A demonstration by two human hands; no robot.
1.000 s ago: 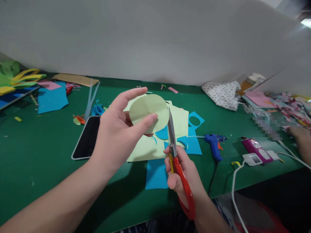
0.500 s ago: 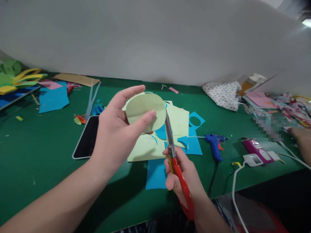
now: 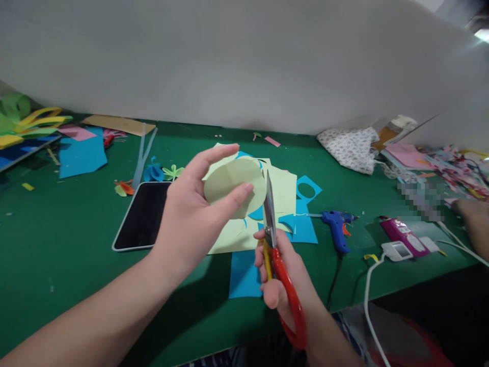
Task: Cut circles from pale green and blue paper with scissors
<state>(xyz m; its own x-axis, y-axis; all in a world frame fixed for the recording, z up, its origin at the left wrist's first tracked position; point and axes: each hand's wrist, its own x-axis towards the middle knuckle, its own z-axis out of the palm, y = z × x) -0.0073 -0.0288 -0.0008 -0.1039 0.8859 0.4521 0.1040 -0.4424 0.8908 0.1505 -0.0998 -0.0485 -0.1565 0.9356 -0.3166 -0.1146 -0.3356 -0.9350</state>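
My left hand (image 3: 193,214) pinches a pale green paper disc (image 3: 233,183) between thumb and fingers, holding it up above the green table (image 3: 69,229). My right hand (image 3: 284,275) grips red-handled scissors (image 3: 280,270); their blades point up and touch the disc's right edge. Below the disc lie pale green sheets (image 3: 282,191) and blue sheets (image 3: 244,275) with round cut-outs.
A black phone (image 3: 143,216) lies left of my left hand. A blue glue gun (image 3: 336,227), a purple device (image 3: 401,234) and white cables (image 3: 369,300) sit to the right. Paper scraps crowd the far left and right. Another person's hand (image 3: 473,219) rests at the right edge.
My left hand and the disc shifted slightly right and lower, the disc turning a little. The scissors stayed at the disc's right edge.
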